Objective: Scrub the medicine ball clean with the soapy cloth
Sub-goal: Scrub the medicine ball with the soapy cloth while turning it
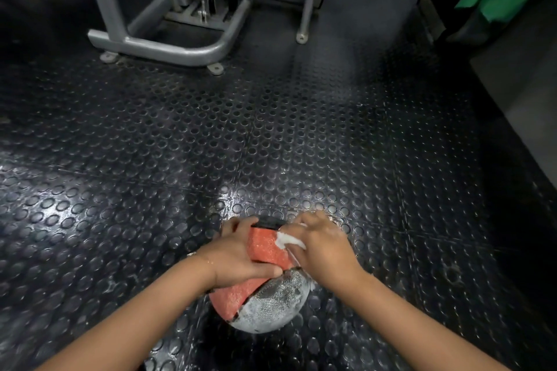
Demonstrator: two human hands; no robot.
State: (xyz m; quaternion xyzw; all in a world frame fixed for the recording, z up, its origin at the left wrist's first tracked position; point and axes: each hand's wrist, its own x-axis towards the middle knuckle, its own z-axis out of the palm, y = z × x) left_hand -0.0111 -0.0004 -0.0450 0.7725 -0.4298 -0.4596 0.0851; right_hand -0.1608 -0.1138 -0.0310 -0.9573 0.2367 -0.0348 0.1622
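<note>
Medicine ball (265,253), round, textured orange-and-grey, on black studded rubber floor (211,144); left hand (238,253) curled over its top, gripping; right hand (322,247) clutching white soapy cloth (287,240), pressing it to upper side; grey metal frame (168,48) beyond

Studded floor mat (180,144), machine frame (156,45) (grey)

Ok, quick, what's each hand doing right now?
Left hand: grips the medicine ball.
Right hand: holds the soapy cloth against the ball.
</note>
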